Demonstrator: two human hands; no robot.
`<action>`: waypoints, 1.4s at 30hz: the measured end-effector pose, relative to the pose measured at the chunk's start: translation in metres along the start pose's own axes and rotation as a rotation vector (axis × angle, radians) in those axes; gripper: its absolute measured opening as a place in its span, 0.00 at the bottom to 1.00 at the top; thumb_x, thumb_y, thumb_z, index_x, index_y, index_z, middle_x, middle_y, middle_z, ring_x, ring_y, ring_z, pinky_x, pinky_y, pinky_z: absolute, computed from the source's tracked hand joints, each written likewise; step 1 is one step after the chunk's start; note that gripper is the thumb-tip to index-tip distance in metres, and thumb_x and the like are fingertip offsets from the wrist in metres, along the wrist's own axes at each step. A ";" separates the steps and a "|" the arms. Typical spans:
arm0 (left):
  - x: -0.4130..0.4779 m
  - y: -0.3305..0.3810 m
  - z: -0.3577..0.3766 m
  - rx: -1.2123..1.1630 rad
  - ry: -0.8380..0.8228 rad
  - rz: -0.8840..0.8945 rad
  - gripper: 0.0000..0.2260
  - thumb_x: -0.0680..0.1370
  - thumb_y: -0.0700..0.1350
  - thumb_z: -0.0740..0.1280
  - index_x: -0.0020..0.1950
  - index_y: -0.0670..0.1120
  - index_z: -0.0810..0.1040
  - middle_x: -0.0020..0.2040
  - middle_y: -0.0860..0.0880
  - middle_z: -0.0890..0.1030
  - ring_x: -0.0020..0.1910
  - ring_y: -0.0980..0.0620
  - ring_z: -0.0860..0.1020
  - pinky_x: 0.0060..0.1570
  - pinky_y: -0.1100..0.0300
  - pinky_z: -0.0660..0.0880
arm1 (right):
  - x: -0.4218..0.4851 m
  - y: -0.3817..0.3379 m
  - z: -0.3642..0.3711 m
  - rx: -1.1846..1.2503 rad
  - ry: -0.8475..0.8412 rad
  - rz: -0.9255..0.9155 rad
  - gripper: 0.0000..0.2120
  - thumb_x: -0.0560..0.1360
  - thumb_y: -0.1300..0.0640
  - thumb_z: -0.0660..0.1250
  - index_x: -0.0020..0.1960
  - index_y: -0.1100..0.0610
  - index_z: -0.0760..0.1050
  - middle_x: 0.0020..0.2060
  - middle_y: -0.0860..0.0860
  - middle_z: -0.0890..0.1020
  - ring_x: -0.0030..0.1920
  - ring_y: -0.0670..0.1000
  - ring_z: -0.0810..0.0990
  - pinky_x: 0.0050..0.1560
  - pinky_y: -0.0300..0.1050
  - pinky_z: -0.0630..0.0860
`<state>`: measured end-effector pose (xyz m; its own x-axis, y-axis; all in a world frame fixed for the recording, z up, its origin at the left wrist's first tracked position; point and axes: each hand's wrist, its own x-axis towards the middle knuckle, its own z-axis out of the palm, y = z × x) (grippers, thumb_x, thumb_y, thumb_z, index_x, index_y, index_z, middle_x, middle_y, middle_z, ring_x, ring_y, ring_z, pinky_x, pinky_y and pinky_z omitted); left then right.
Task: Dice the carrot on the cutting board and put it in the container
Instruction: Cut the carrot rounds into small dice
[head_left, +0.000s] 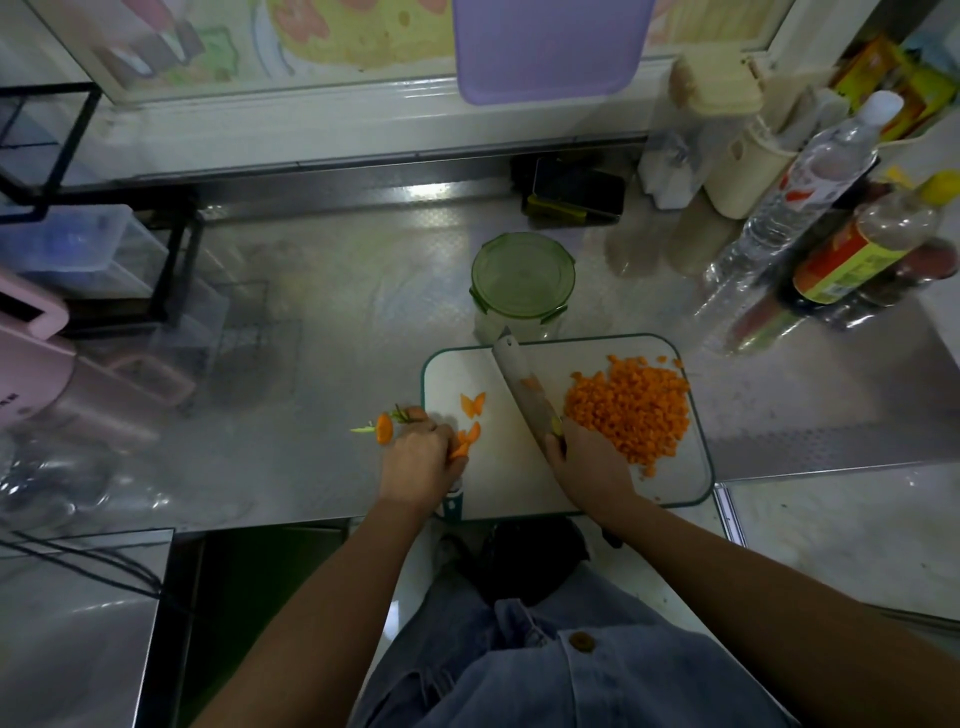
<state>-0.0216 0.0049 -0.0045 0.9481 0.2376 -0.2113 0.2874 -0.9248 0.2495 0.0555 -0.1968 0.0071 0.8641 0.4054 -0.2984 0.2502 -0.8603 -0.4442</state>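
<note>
A carrot top (384, 428) with green stems lies on the steel desk (311, 364), just left of the cutting board (498, 467). The left grip (420, 457) curls round a few carrot slices (462, 444) at the board's left edge, and a carrot piece (472, 404) lies just beyond. The right grip (584, 454) is closed round a knife (522, 382), its blade pointing away. To its right sits the diced carrot (631, 410), heaped on the board. The container (522, 280), lid on, stands behind the board.

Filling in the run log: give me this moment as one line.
left hand: holds carrot slices | right hand: grips knife | diced carrot: piled on cutting board | container: lid on
</note>
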 end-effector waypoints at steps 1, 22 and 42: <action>0.000 0.000 0.000 0.007 0.005 -0.002 0.10 0.75 0.53 0.67 0.48 0.46 0.77 0.49 0.45 0.79 0.49 0.47 0.77 0.44 0.55 0.73 | 0.000 0.000 -0.001 0.002 -0.004 0.001 0.09 0.81 0.53 0.56 0.44 0.55 0.65 0.29 0.47 0.65 0.27 0.45 0.62 0.25 0.41 0.57; 0.024 0.056 -0.006 0.132 -0.064 0.401 0.12 0.77 0.53 0.63 0.47 0.45 0.78 0.52 0.47 0.78 0.54 0.47 0.75 0.43 0.56 0.69 | -0.015 0.027 -0.010 0.026 0.035 -0.002 0.10 0.80 0.53 0.58 0.43 0.57 0.70 0.31 0.49 0.70 0.33 0.53 0.72 0.34 0.48 0.67; 0.007 0.084 0.011 -0.260 -0.063 0.075 0.13 0.71 0.51 0.71 0.51 0.50 0.74 0.41 0.52 0.78 0.42 0.49 0.78 0.36 0.57 0.70 | -0.031 0.043 -0.023 0.007 0.050 -0.135 0.11 0.80 0.52 0.59 0.46 0.58 0.74 0.31 0.53 0.73 0.31 0.53 0.72 0.29 0.45 0.63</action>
<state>0.0082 -0.0746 0.0045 0.9600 0.1451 -0.2397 0.2500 -0.8295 0.4994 0.0499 -0.2537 0.0166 0.8434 0.5015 -0.1928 0.3631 -0.7965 -0.4834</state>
